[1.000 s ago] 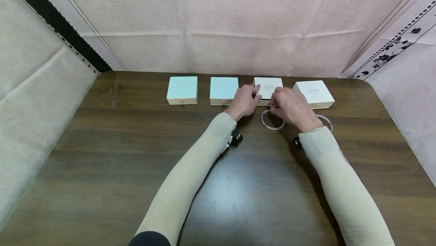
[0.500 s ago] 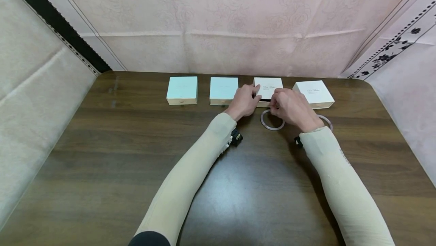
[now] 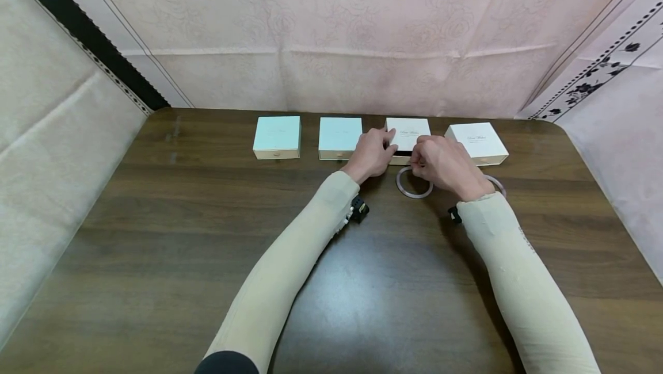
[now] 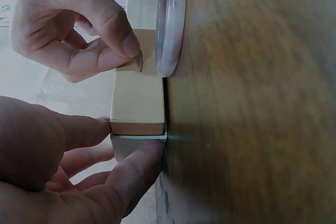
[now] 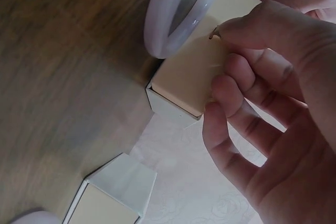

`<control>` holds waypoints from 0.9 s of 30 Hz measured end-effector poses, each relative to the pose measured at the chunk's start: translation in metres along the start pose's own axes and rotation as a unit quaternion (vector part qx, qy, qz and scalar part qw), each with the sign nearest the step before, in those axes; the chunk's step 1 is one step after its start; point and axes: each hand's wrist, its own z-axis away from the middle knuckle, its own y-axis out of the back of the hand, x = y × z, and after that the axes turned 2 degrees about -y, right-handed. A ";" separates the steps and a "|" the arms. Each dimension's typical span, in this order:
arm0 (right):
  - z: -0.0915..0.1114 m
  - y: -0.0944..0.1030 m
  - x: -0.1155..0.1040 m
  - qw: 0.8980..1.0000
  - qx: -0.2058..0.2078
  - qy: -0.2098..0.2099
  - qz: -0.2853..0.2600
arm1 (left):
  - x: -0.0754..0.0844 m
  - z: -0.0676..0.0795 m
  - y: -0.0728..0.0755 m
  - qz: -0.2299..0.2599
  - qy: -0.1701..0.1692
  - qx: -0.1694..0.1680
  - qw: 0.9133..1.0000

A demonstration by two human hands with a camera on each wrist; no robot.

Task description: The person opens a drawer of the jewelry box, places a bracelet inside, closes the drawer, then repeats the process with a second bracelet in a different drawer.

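1. The left hand (image 3: 371, 154) was grasping the third box (image 3: 408, 130) from the left, a white one, its thumb and fingers against the cover's sides.
2. The right hand (image 3: 440, 164) pinched a small tab (image 4: 137, 62) on the front of that box's drawer (image 4: 137, 98) between thumb and finger.
3. The drawer stood partway out of its cover, with a dark gap showing above its front edge.
4. The box sat near the far edge of a brown wooden table (image 3: 311, 293), in a row of four.
5. To its left stood two pale blue boxes (image 3: 278, 130), and to its right another white box (image 3: 476, 139), turned slightly.
6. A pale bangle (image 3: 414, 196) lay just in front of the drawer; whether they touched could not be told.
7. A second bangle (image 3: 500, 184) lay farther right, partly hidden by the right wrist.
8. Pale sleeves (image 3: 290, 259) covered both arms.
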 end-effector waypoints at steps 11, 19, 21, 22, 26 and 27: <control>0.000 0.002 0.000 1.000 -0.012 0.004 -0.001 | 0.000 0.001 0.001 -0.001 0.004 -0.001 1.000; 0.000 0.003 -0.001 1.000 -0.026 0.007 -0.002 | 0.000 0.001 0.002 0.006 0.012 -0.010 1.000; 0.001 0.004 -0.001 1.000 -0.029 0.007 -0.002 | 0.000 0.000 0.001 0.005 0.017 -0.015 1.000; 0.001 0.004 -0.001 0.999 -0.031 0.008 -0.002 | 0.000 0.000 0.001 0.005 0.019 -0.017 1.000; 0.001 0.005 -0.001 0.999 -0.036 0.008 -0.004 | 0.001 -0.001 0.001 0.008 0.023 -0.021 0.999; 0.002 0.006 -0.001 0.999 -0.036 0.008 -0.003 | 0.001 -0.001 0.001 0.008 0.022 -0.021 1.000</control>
